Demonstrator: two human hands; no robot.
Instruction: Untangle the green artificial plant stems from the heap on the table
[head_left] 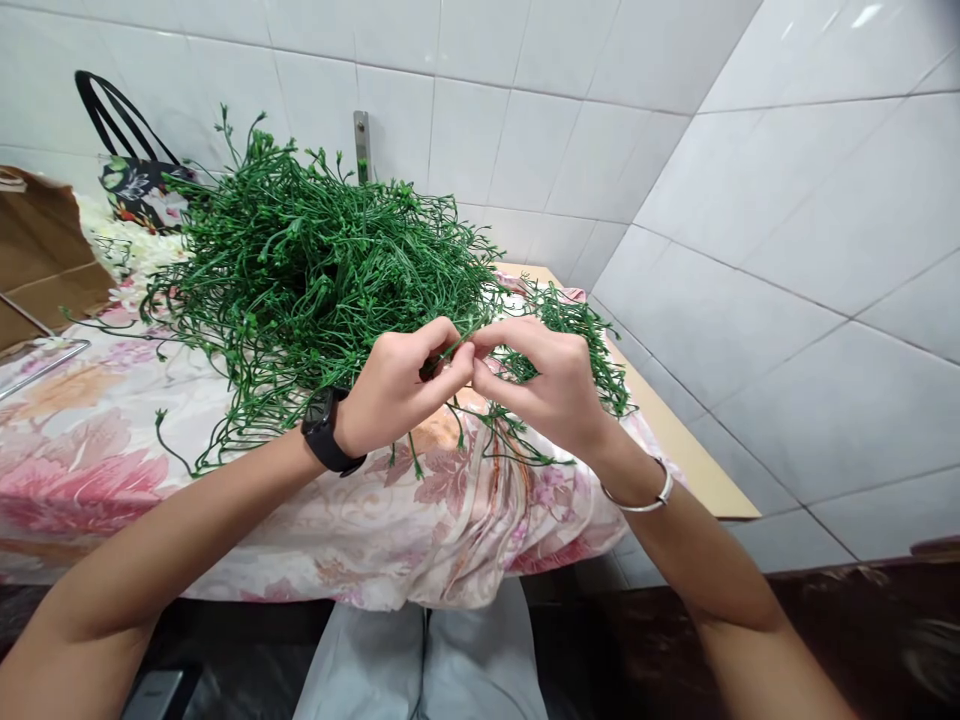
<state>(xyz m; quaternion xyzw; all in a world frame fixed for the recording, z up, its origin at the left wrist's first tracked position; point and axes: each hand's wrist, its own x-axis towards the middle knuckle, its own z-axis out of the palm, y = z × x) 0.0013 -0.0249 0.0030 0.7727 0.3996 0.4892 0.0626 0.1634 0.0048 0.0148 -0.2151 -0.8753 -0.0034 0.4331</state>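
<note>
My left hand (409,385) and my right hand (541,378) meet fingertip to fingertip over the table's front half. Thumb and forefinger of the left pinch a thin green artificial stem (452,350). The right fingertips are pressed together at the same spot; the stem's end there is mostly hidden by the fingers. Just behind the left hand rises a large heap of green plastic stems (322,250) with small budded tips. A smaller pile of similar stems (577,335) lies behind and to the right of the right hand.
A floral cloth (90,450) covers the table, bunched near the front. White artificial flowers (139,250), a brown cardboard box (45,250) and a flowered bag (142,185) stand at the left. A bare board edge (690,450) juts out at the right beside the tiled wall (787,250).
</note>
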